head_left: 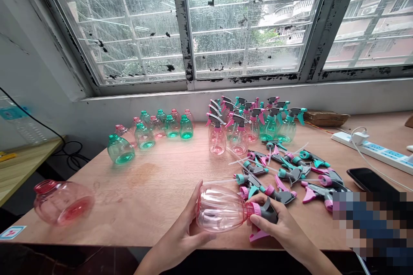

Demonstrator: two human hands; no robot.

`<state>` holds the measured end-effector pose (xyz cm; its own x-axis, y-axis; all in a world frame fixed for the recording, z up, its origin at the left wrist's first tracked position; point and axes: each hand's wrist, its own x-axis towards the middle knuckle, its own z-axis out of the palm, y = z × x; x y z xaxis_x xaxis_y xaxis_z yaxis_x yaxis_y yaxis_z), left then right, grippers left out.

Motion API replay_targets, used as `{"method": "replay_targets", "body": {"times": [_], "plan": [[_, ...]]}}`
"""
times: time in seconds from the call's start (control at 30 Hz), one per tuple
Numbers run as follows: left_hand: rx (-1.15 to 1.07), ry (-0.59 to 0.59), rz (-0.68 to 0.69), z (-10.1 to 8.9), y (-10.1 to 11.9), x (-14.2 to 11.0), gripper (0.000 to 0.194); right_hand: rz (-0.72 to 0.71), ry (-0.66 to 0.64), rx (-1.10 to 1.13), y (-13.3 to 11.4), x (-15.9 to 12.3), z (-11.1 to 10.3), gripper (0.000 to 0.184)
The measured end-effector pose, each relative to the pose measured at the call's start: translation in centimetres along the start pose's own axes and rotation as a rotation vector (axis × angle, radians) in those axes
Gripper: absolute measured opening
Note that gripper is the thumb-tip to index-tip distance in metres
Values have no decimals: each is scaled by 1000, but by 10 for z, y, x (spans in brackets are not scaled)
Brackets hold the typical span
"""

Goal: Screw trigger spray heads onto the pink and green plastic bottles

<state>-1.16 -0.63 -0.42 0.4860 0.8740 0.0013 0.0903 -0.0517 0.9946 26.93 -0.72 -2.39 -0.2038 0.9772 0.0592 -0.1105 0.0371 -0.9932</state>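
A clear pink spray bottle [219, 210] lies on its side at the front edge of the wooden table [155, 180]. My left hand [183, 232] wraps round its base. My right hand [277, 223] grips the grey and pink trigger head [266, 215] that sits on the bottle's neck. Just beyond my right hand lies a pile of loose trigger heads [287, 172] in grey, pink and teal, with thin white dip tubes.
Several capless green and pink bottles [161, 126] stand at the back left. Finished sprayers [254, 122] stand at the back centre. One pink bottle [61, 202] lies at the table's left corner. A phone [371, 180] and power strip [377, 150] lie at right.
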Motion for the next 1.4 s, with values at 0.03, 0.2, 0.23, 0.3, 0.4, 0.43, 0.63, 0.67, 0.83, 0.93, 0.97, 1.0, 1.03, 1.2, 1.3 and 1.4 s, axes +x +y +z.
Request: {"method": "replay_targets", "body": {"times": [0.03, 0.2, 0.23, 0.3, 0.4, 0.43, 0.63, 0.67, 0.83, 0.93, 0.97, 1.0, 1.03, 1.2, 1.3, 1.4], "plan": [[-2, -7, 7, 0, 0, 0, 101, -5, 3, -4, 0, 0, 0, 34], [41, 11, 11, 2, 2, -2, 108, -2, 1, 0, 1, 0, -1, 33], [41, 17, 7, 3, 3, -2, 110, -2, -4, 4, 1, 0, -1, 33], [27, 19, -5, 4, 5, -2, 108, -7, -19, 12, 0, 0, -1, 32], [9, 20, -21, 5, 8, -2, 102, -6, -32, 27, 0, 0, -1, 30], [7, 22, -21, 5, 8, -2, 101, -4, -31, 30, -1, 0, -1, 29], [-23, 8, -2, 2, 3, 0, 97, 2, -34, 20, -2, 0, -1, 29], [-27, 8, 0, 1, 2, 0, 96, 4, -35, 16, -2, 0, -1, 29], [-49, 4, -9, 3, 5, 0, 97, 8, -43, 26, 0, 0, -2, 30], [-43, -8, -19, 6, 9, 0, 98, 8, -42, 31, 1, 0, -3, 30], [-18, -7, -23, 6, 9, -1, 99, 8, -41, 35, 2, 0, -3, 30], [22, 0, -27, 5, 10, 0, 100, 9, -41, 41, 2, 0, -3, 30], [75, 9, -32, 4, 10, 1, 101, 10, -43, 47, 2, 0, -4, 30], [347, 39, -13, -9, 6, 10, 98, 19, -27, 49, 1, 1, -3, 29], [344, 20, 1, -13, 2, 13, 93, 16, -31, 36, 1, 1, -3, 30], [267, -9, -1, -12, 2, 12, 93, 14, -36, 34, 4, 1, -4, 29]]}}
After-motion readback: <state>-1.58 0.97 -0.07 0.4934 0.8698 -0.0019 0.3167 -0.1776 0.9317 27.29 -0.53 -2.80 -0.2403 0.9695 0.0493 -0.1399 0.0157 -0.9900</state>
